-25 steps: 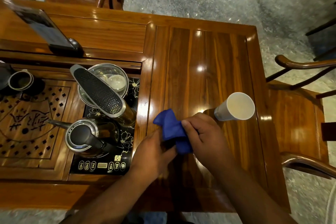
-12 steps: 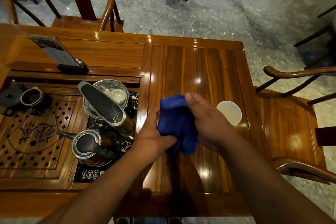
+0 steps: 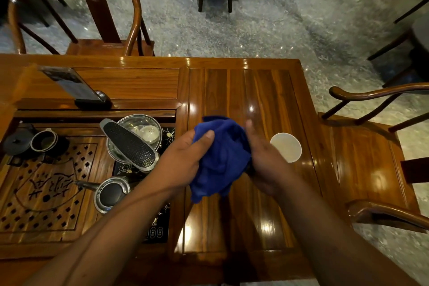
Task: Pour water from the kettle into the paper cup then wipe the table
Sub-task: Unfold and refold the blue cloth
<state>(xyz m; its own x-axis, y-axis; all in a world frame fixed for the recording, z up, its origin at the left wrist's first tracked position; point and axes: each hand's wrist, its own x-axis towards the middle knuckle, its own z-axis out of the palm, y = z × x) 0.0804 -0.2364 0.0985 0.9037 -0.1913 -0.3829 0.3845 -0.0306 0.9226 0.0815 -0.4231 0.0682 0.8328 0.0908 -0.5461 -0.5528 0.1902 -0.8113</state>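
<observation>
While both hands gripped blue cloth (image 3: 220, 158) above surface (image 3: 262, 90), L hand (image 3: 183, 160) & R hand (image 3: 264, 165) fingers closed on it; paper cup (image 3: 286, 150) just R of cloth.

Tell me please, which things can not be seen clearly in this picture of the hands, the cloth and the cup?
- Head view: the right hand is blurred at its fingers.
- The blue cloth is bunched, so its full shape is hidden, and it covers both palms.
- The kettle is partly behind the left hand's forearm.
- Water level in the paper cup: too pale to tell.
- The phone screen is too blurred to read.
</observation>
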